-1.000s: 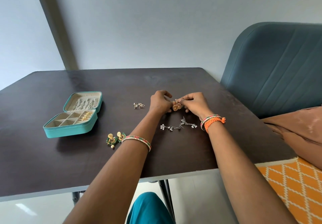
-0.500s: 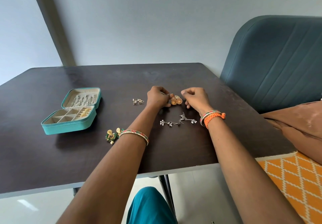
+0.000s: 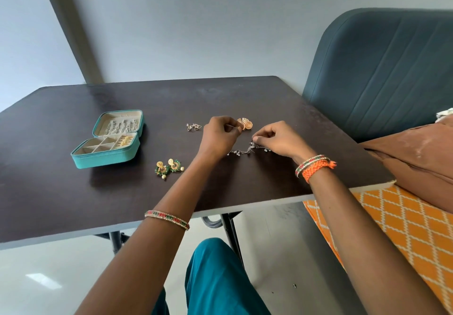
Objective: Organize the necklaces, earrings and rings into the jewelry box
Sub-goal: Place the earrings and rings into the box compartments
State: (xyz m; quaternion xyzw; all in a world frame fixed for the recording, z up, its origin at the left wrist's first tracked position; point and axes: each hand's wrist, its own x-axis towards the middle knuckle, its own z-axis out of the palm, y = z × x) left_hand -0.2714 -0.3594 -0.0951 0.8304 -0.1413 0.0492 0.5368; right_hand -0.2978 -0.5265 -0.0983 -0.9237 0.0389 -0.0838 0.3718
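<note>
Head view: gold disc earrings (image 3: pixel 245 123) are pinched by the curled fingers of the left hand (image 3: pixel 219 135), held up toward the table's (image 3: pixel 73 199) far edge. The silver chain (image 3: pixel 247 149) lies mid-table, and one end is nipped by the bent fingertips of the right hand (image 3: pixel 279 140). Triangle studs (image 3: pixel 193 126) are seen just left of the left hand. Green-gold earrings (image 3: pixel 169 166) are laid nearer the front edge. The box (image 3: pixel 107 140) is open toward the left edge, with pieces seen in lid and tray.

One head-worn wide-angle view looks forward and down, close over the table (image 3: pixel 73 204).
</note>
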